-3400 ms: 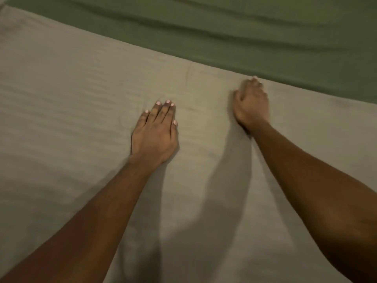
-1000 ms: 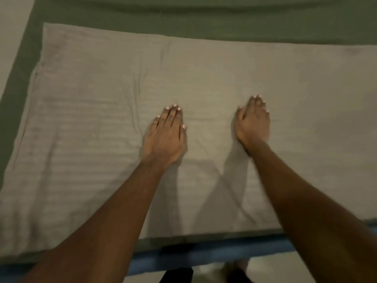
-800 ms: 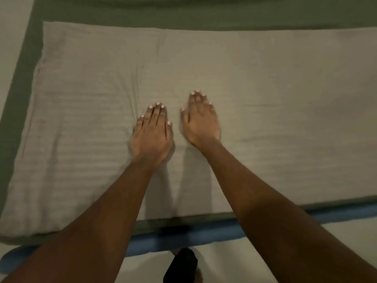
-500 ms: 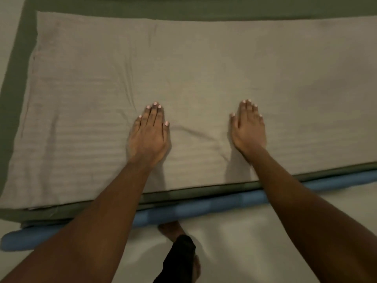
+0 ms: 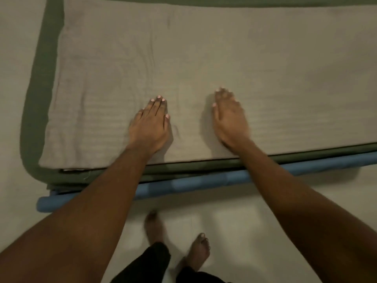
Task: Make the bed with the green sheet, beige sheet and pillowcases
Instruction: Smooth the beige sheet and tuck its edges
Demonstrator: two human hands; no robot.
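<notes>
"Two sheets down already. Where does the beige sheet [image 5: 224, 58] lie?"

"Flat on the green sheet [image 5: 40, 99], which borders it at the left and far sides. Its long axis runs left to right, parallel to the blue rail [image 5: 193, 183]. The right end leaves the view."

"And the person's grip?"

"Left hand [image 5: 150, 125] and right hand [image 5: 229, 119] press flat with straight fingers, pinching nothing. Seconds ago they worked the far hem. Now they sit near the front edge, so smoothing looks nearly finished."
</notes>
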